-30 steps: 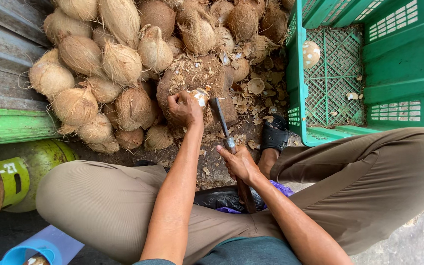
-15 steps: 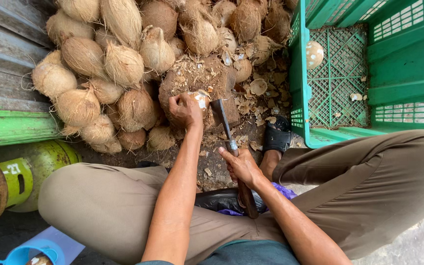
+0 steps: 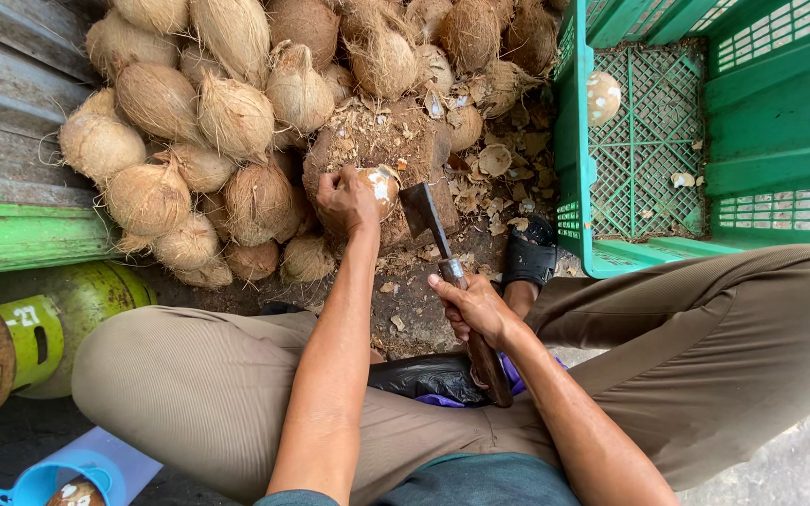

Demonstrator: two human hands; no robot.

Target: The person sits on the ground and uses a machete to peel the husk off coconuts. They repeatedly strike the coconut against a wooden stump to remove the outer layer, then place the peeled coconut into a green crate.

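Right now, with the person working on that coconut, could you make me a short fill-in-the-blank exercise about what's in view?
1. The left hand steadies a partly peeled coconut on a wooden ____.
2. The right hand grips a cleaver by its ____.
3. One peeled coconut lies inside the ____ plastic crate.

Missing words: block; handle; green

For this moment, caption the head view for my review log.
Left hand steadies a coconut on a chopping block; right hand holds a cleaver.

One cleaver (image 3: pixel 421 214), one green crate (image 3: pixel 752 169) holding one peeled coconut (image 3: pixel 602 97), two green gas cylinders (image 3: pixel 67 309), and roughly twenty husked coconuts (image 3: pixel 236 117) piled together.
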